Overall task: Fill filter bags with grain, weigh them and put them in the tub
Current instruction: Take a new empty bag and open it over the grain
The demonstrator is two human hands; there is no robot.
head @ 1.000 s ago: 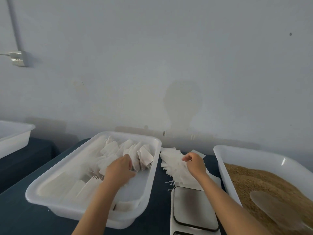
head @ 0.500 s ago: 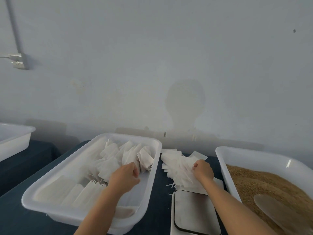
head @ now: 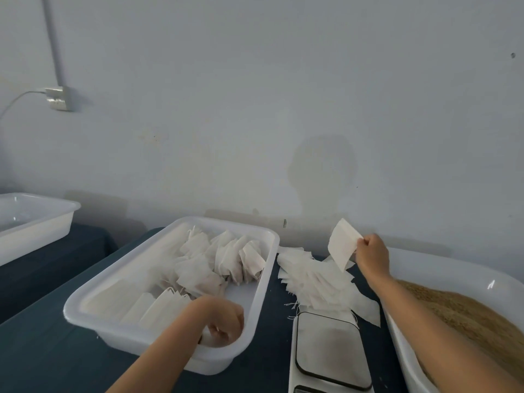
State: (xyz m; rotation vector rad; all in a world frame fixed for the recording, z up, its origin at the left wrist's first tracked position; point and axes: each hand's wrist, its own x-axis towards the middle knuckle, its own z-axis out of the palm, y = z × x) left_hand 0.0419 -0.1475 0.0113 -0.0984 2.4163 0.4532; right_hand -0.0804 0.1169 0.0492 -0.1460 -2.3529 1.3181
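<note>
Bag (head: pixel 343 243) is empty and flat, and we pinch its corner with the right hand (head: pixel 371 255), lifted above the loose pile (head: pixel 317 282) at 1 o'clock. Our left hand (head: pixel 224 321) has curled fingers and rests inside the tub (head: pixel 266 282) near its close rim; we cannot tell if it holds something. The tub has many filled bags (head: pixel 226 259). We judge that we are at the step of taking a new bag. Next it must be opened and carried to the grain (head: pixel 465 319) at 3 o'clock, then to the scale (head: pixel 329 350) at 5 o'clock.
</note>
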